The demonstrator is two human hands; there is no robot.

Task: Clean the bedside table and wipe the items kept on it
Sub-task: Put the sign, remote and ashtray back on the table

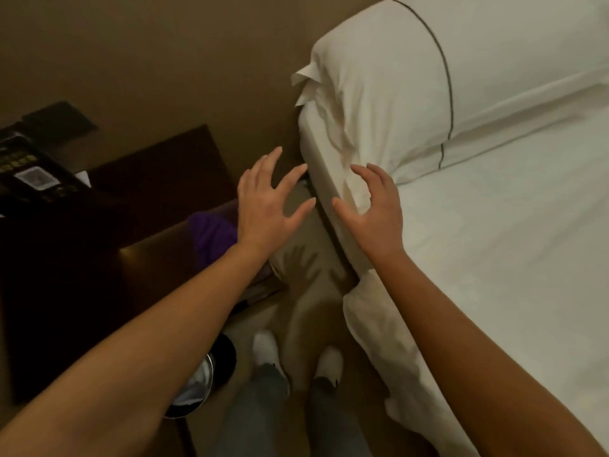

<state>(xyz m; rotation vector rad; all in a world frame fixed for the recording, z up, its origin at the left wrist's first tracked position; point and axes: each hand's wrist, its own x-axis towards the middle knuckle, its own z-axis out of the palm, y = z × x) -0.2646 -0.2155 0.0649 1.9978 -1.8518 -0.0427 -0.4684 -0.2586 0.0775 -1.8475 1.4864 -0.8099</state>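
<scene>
The dark wooden bedside table (158, 179) stands at the left, between the wall and the bed. A black telephone (29, 169) sits on its far left part. A purple cloth (212, 235) lies at the table's right edge, partly hidden by my left arm. My left hand (267, 202) hovers over the gap between table and bed, fingers spread, holding nothing. My right hand (372, 209) hovers above the mattress edge, fingers curled apart, also holding nothing.
A bed with white sheets (494, 258) and a white pillow (395, 94) fills the right side. A small bin (201, 380) with a light liner stands on the carpet by my feet in white shoes (267, 347). The floor gap between table and bed is narrow.
</scene>
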